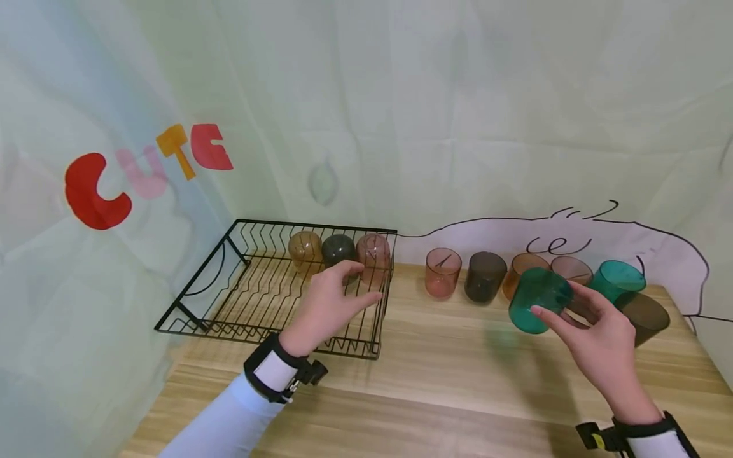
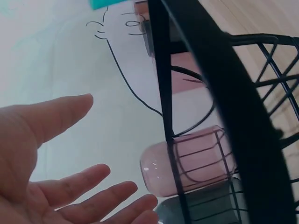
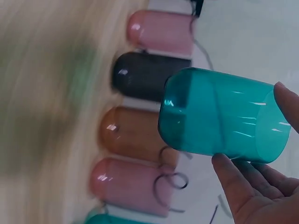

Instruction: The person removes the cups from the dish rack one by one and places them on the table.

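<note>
- The right hand (image 1: 601,340) pinches a teal translucent plastic cup (image 1: 538,299), tilted above the wooden tabletop (image 1: 458,375).
- The left hand (image 1: 329,305) hovers with fingers relaxed, holding nothing, over the black wire dish rack (image 1: 195,299).
- Three upturned cups stand inside the rack; a row of coloured cups (image 1: 487,275) lines the wall.

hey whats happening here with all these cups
A person at a wooden table holds a teal cup tilted in the air with the right hand, its fingers curled round it. The left hand hovers open over a black wire rack, where three cups already stand upside down. More tinted cups sit in a row along the wall.
</note>
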{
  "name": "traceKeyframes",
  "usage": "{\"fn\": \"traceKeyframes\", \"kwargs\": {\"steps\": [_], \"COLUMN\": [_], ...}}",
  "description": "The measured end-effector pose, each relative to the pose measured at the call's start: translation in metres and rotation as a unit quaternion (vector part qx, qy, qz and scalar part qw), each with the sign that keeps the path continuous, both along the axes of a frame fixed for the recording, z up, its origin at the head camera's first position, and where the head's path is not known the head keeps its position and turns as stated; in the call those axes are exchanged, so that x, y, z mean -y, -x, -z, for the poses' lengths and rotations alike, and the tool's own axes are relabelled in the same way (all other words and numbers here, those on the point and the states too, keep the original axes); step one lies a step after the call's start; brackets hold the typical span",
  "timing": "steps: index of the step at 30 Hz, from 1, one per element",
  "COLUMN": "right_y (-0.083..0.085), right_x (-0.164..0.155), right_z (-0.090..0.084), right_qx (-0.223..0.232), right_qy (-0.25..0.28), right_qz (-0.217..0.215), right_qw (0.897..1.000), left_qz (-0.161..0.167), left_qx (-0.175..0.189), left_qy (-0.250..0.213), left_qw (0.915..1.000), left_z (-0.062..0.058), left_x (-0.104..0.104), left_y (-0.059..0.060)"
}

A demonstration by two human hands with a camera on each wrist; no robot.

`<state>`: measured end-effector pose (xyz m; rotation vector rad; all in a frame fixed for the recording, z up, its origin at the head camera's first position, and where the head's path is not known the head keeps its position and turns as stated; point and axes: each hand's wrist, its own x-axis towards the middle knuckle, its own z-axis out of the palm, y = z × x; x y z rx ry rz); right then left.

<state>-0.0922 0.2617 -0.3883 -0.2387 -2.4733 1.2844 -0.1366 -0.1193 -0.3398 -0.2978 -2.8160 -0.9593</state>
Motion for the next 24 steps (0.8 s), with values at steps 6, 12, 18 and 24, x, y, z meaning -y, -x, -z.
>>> {"fn": "traceKeyframes", "kwargs": {"steps": [6, 12, 18, 24], "right_y": [0.004, 0.01, 0.012, 0.014], "right_x": [-0.022, -0.031, -0.036, -0.042], "right_z": [0.023, 0.042, 0.055, 0.064], "right_qx": [0.031, 0.046, 0.047, 0.044], "right_qy": [0.021, 0.052, 0.07, 0.092], "right_qz": [0.039, 0.098, 0.14, 0.156], "right_qw": [0.999, 0.993, 0.987, 0.982], "left_qz": [-0.004, -0.011, -0.009, -0.008], "left_qx": [0.017, 0.03, 0.032, 0.035], "left_qy": [0.008, 0.012, 0.012, 0.01], "left_qw": [0.9998, 0.9994, 0.9994, 0.9993], "left_z": [0.003, 0.006, 0.008, 0.01], "left_x": [0.004, 0.006, 0.006, 0.006], "left_y": [0.002, 0.003, 0.005, 0.006]}}
